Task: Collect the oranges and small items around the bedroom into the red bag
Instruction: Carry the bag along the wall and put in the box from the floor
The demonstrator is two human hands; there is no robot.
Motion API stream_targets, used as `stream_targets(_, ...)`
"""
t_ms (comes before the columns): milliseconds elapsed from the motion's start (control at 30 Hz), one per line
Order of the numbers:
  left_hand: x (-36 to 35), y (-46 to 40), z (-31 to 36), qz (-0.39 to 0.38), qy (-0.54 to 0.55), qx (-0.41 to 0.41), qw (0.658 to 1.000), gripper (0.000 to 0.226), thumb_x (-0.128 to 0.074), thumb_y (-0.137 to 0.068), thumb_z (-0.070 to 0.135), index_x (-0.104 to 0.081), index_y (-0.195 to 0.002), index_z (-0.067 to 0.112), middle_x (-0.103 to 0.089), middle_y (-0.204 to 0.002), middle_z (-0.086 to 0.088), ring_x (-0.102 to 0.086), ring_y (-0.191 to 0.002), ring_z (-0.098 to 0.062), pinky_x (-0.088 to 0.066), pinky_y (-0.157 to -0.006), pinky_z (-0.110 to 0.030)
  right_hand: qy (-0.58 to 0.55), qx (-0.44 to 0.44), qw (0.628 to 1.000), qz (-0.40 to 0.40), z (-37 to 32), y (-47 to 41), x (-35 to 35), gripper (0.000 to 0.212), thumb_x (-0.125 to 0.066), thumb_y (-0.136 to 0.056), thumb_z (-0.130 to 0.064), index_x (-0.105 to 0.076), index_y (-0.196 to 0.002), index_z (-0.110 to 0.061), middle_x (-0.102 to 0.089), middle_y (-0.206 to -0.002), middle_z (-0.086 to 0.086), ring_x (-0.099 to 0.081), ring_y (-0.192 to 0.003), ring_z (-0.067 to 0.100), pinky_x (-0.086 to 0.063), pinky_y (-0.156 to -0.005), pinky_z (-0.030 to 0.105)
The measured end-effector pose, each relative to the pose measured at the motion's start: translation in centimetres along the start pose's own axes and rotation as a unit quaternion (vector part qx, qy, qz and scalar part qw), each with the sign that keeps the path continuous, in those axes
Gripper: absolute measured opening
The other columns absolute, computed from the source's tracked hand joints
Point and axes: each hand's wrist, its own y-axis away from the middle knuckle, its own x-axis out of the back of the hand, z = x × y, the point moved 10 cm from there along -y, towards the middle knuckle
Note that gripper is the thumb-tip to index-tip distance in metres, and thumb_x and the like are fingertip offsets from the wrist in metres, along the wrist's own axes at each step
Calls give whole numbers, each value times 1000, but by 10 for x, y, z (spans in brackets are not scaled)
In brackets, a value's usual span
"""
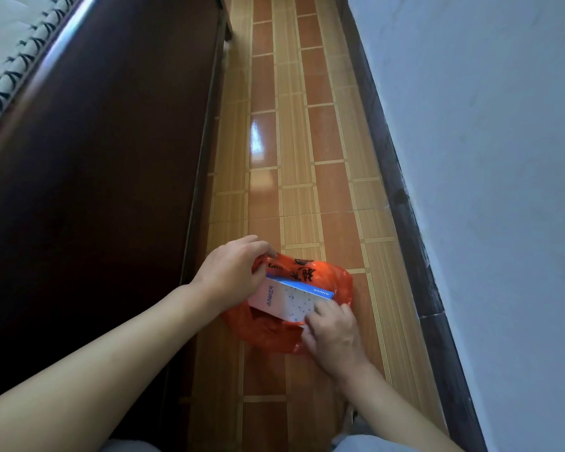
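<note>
A red plastic bag (335, 282) with black printing hangs low over the tiled floor, between the bed and the wall. My left hand (232, 272) pinches the bag's upper left rim and holds its mouth apart. A white and blue Anker box (291, 296) lies across the bag's opening, partly inside it. My right hand (331, 334) grips the box at its lower right corner. No oranges show in this view; the bag's inside is hidden by the box.
A dark wooden bed frame (95, 174) runs along the left, with a pale patterned bedcover (10, 60) on top. A white wall (503, 190) with a dark skirting board (402, 203) closes the right side. Glossy brown floor tiles (291, 141) stretch ahead in a narrow aisle.
</note>
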Motion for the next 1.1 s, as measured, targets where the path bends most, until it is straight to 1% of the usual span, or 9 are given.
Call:
stream_targets(100,2,2,2,3,-2,1,1000,25,-61,-95,21,-72,-114,32,-62,-100,16,-63,-87,-12,-58,-72,-36,-94,-119,986,71,33,-10,41,18,-68,-75,-20,-50,-74,-19,-47,-78,-5,-48,-67,19,-38,-60,34)
stream_targets(167,1,3,6,2,0,-5,1000,25,-62,-95,20,-73,-115,29,-62,-101,15,-63,-85,-11,-58,-71,-36,-140,-164,971,103,46,-17,66,19,-65,-80,-18,-46,-78,-21,-44,-78,-7,-45,-62,15,-39,-54,31)
stream_targets(233,3,3,9,2,0,-6,1000,24,-63,-96,18,-74,-115,27,-62,-101,13,-62,-83,-11,-59,-70,-36,-183,-187,956,134,55,-22,86,19,-64,-83,-16,-46,-79,-22,-47,-74,-8,-47,-60,13,-40,-51,31)
stream_targets(367,18,0,9,51,15,5,999,21,-66,-93,16,-77,-107,26,-59,-94,11,-60,-78,-13,-57,-67,-38,-300,-225,907,191,64,-20,124,10,-58,-82,-16,-52,-75,-21,-57,-66,-2,-56,-61,17,-48,-57,40)
stream_targets(633,63,-5,11,172,76,22,982,14,-65,-84,13,-75,-84,23,-61,-87,10,-64,-77,-14,-57,-68,-41,-414,-266,832,255,80,-23,163,10,-56,-89,-12,-58,-80,-15,-68,-75,10,-68,-73,32,-59,-65,52)
stream_targets(733,73,-9,14,195,88,22,977,13,-67,-88,14,-75,-91,23,-63,-89,10,-64,-79,-12,-57,-71,-42,-425,-259,826,265,78,-24,176,10,-61,-93,-6,-60,-85,-12,-71,-78,10,-70,-73,28,-62,-65,45)
stream_targets(867,73,-14,22,183,66,9,981,17,-68,-91,15,-75,-104,24,-65,-94,12,-64,-81,-11,-58,-71,-40,-394,-255,846,251,75,-29,177,20,-73,-88,-2,-60,-92,-16,-68,-81,7,-66,-71,23,-60,-64,39)
stream_targets(1000,75,-19,11,167,30,35,985,10,-70,-91,20,-74,-100,25,-65,-94,13,-65,-83,-13,-58,-69,-38,-379,-249,863,222,70,-34,171,30,-78,-87,-8,-65,-107,-25,-70,-90,-5,-69,-83,16,-60,-71,25)
stream_targets(1100,75,-21,-4,143,18,76,987,10,-72,-90,29,-75,-100,29,-69,-99,13,-68,-89,-18,-59,-74,-39,-361,-238,881,195,64,-43,168,34,-78,-86,-11,-69,-111,-31,-70,-94,-10,-69,-89,14,-61,-76,27)
